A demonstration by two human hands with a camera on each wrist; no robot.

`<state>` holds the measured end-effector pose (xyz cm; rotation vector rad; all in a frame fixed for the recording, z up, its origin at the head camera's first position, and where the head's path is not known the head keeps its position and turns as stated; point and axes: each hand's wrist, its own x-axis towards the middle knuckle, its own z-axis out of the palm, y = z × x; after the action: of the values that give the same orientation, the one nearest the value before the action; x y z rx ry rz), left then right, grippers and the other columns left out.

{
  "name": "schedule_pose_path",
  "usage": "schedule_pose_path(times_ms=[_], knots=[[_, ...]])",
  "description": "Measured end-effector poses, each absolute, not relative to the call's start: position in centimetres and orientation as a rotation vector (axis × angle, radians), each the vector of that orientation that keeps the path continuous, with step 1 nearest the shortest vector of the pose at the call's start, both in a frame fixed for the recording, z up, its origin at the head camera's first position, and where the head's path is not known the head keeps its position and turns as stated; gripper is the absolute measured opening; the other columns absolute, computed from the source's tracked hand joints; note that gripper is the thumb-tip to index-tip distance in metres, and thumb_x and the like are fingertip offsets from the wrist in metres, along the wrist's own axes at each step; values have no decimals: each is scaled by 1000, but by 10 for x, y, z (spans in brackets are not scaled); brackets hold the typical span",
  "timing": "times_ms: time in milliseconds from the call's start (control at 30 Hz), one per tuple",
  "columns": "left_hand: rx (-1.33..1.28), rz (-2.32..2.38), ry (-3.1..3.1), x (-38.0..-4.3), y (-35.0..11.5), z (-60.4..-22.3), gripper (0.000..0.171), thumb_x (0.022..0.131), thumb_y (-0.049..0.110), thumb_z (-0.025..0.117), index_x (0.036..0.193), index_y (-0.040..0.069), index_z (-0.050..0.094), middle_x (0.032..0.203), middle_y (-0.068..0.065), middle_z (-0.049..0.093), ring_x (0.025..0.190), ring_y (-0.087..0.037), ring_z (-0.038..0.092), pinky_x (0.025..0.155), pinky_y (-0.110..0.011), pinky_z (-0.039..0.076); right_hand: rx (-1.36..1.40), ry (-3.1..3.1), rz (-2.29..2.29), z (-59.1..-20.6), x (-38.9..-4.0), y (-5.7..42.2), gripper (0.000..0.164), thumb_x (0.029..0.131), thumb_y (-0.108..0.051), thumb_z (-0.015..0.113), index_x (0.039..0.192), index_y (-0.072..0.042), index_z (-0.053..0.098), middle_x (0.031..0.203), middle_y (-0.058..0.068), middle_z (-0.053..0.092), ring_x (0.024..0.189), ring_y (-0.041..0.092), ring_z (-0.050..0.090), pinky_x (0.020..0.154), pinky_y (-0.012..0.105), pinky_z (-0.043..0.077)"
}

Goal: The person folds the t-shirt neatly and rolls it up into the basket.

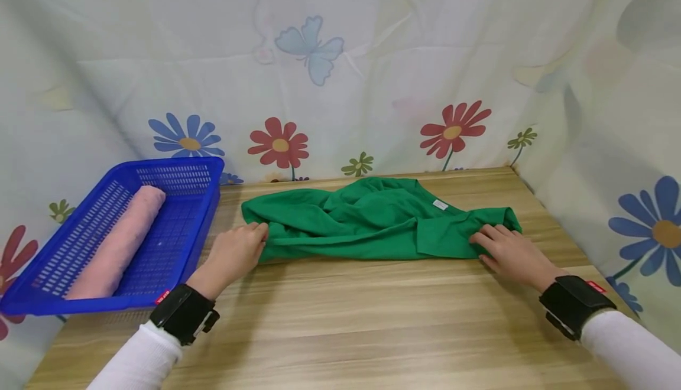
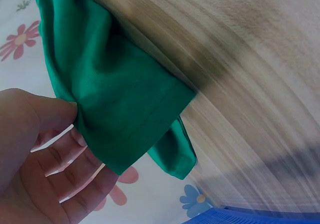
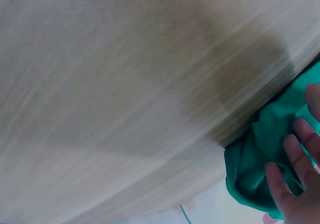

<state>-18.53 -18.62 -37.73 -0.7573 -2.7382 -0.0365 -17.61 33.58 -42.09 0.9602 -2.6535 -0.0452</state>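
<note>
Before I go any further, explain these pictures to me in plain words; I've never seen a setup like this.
There is no robot here, just a person working with two bare hands. The wide picture comes from a camera on the head, looking forward and down; the two close ones come from cameras on the left and right wrists. A black band shows on each wrist. On the wooden table lies a rumpled green garment. The left hand has a pinching grip on its edge; the right hand rests its fingers on the other end. To the left, a blue basket holds a rolled pink cloth.
</note>
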Motion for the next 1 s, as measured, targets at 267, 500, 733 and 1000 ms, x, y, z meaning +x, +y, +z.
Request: schedule_pose_path(times_ms=[267, 500, 733, 1000], knots=[[-771, -35, -2749, -188, -184, -383, 15, 81, 11, 59, 72, 13, 47, 59, 4, 39, 48, -10, 41, 38, -22, 28, 904, -2727, 39, -432, -180, 334, 29, 71, -11, 68, 96, -9, 55, 89, 5, 48, 77, 24, 52, 65, 39, 45], [-746, -3, -2781, -189, -183, -387, 14, 79, 13, 60, 73, 13, 48, 61, 4, 43, 50, -12, 44, 37, -23, 30, 878, -2719, 48, -433, -185, 332, 22, 71, -4, 65, 90, -10, 54, 84, 4, 48, 73, 23, 53, 64, 38, 45], [-754, -9, -2850, -190, -183, -393, 15, 76, 14, 65, 75, 13, 50, 64, 3, 45, 51, -12, 45, 40, -25, 33, 856, -2709, 44, -430, -190, 329, 12, 74, -3, 61, 81, -10, 54, 77, 2, 50, 65, 18, 53, 59, 33, 45], [-759, 14, -2878, -194, -185, -397, 14, 75, 16, 67, 75, 14, 53, 66, 2, 49, 54, -14, 50, 41, -26, 36, 868, -2721, 77, -421, -194, 330, 14, 72, -1, 63, 80, -8, 54, 74, 2, 52, 63, 15, 53, 55, 30, 45]])
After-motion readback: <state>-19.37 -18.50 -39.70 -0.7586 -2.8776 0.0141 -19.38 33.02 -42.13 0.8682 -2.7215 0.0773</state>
